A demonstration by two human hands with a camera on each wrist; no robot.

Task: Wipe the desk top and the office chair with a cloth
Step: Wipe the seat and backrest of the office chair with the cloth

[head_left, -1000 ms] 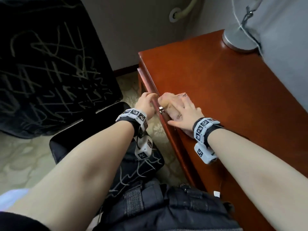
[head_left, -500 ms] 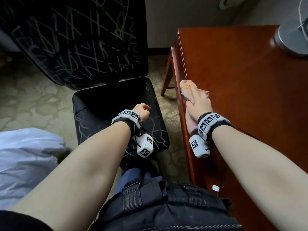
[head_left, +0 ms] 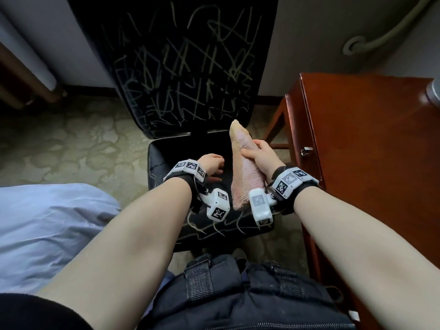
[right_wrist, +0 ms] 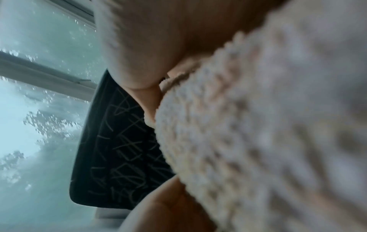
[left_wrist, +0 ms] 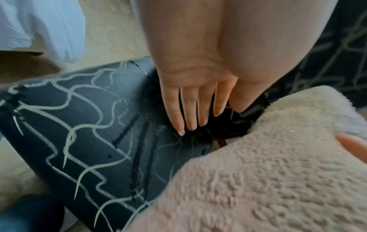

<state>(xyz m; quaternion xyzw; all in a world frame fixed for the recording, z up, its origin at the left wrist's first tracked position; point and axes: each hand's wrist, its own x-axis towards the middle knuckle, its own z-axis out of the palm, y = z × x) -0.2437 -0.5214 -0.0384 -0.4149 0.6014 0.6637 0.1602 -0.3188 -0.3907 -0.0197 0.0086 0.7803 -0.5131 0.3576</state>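
Here the right hand (head_left: 258, 156) grips the cloth (head_left: 245, 167), thumb and fingers curled round its middle, and holds it over the seat (head_left: 166, 153) of the chair (head_left: 185, 75). The cloth is a fuzzy pinkish-beige strip; one end points up toward the backrest, the other hangs down beside the right wrist camera. In the right wrist view the cloth (right_wrist: 268, 133) fills most of the picture, with the chair (right_wrist: 119, 149) showing dark behind it.

The left hand (head_left: 210, 166) is over the seat just left of the cloth and holds nothing. In the left wrist view its fingers (left_wrist: 190, 108) are straight and close together, tips at the seat (left_wrist: 79, 125); whether they press on it cannot be told. The cloth (left_wrist: 268, 172) is just beside them, blurred.

The chair is black with pale scribbled lines on seat and backrest. The desk (head_left: 369, 151) stands to the right of the chair, reddish-brown wood, its near edge just beside the right wrist. A grey round base (head_left: 434, 91) sits at its far right, cut by the frame. A pale blue bedsheet (head_left: 47, 229) lies at the left. Patterned carpet (head_left: 71, 144) covers the floor. A black bag (head_left: 238, 294) with straps is at the person's waist. A pipe (head_left: 381, 34) runs along the wall behind the desk.
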